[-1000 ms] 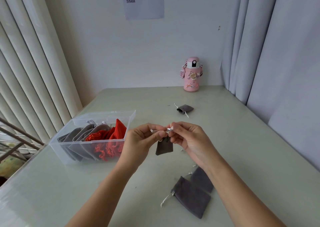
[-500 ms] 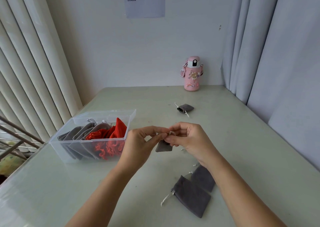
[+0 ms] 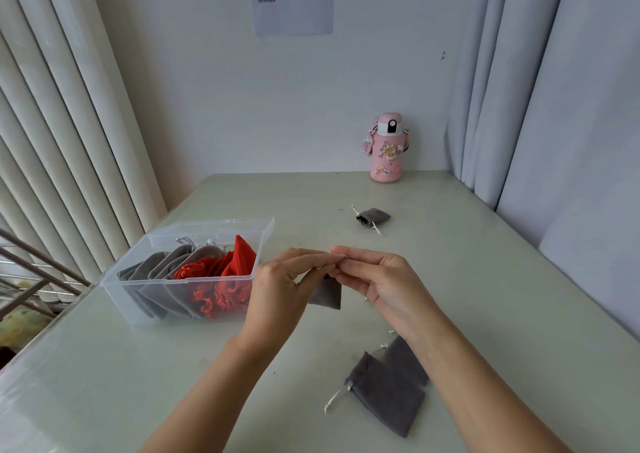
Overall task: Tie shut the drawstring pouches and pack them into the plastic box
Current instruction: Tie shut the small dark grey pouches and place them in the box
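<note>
Fingertips of the left hand (image 3: pixel 280 290) and right hand (image 3: pixel 384 279) pinched the gathered top of a small grey fabric drawstring pouch (image 3: pixel 325 295), hanging at 3 o'clock from the clear plastic box (image 3: pixel 214 225). Tying well likely needed even, opposite pulls.

I log both bare forearms angled in from the lower edge, converging mid-frame, left hand (image 3: pixel 277 291) and right hand (image 3: pixel 386 284) held off the surface, fingertips meeting, thumbs and forefingers pinching the top of a small grey pouch (image 3: pixel 327 295), other fingers loosely curled
</note>
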`<state>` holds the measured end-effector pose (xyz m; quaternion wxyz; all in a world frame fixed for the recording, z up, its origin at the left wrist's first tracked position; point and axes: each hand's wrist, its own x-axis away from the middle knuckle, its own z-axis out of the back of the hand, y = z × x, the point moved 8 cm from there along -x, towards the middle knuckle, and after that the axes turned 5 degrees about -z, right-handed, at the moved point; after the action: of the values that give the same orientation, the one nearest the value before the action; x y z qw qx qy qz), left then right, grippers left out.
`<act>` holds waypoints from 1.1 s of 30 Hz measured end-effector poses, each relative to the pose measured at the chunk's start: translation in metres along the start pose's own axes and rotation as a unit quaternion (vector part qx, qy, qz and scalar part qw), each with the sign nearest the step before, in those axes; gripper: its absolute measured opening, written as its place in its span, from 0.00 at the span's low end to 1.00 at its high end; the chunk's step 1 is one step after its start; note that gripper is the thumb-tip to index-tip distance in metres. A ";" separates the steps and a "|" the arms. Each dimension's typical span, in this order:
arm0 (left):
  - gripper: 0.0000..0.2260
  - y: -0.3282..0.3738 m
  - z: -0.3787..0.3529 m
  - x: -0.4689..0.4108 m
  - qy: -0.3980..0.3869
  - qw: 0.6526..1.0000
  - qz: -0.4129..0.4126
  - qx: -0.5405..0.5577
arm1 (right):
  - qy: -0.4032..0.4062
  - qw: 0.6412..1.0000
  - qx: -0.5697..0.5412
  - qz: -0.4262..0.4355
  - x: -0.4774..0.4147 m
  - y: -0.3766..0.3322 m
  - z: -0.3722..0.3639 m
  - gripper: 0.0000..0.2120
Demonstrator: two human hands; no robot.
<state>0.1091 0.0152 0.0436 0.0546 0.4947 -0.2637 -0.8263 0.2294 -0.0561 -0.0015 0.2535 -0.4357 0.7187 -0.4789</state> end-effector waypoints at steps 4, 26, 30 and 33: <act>0.10 0.004 0.005 -0.003 0.005 1.000 -0.013 0.005 | -0.008 0.998 -0.052 -0.015 -0.001 -0.002 0.002 0.10; 0.08 -0.020 -0.035 0.011 0.014 0.792 0.340 0.507 | 0.028 0.961 -0.276 0.011 -0.005 -0.011 0.012 0.12; 0.09 -0.028 -0.037 0.016 -0.027 0.814 0.354 0.459 | 0.076 0.959 -0.272 0.032 -0.001 -0.020 0.021 0.13; 0.08 -0.027 -0.041 0.016 -0.052 0.819 0.347 0.454 | 0.104 0.957 -0.266 0.059 0.001 -0.029 0.032 0.14</act>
<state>0.1404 0.0172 0.0018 0.0928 0.2954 -0.7656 -0.5639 0.2651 -0.0767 0.0113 0.0801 -0.3917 0.8671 -0.2973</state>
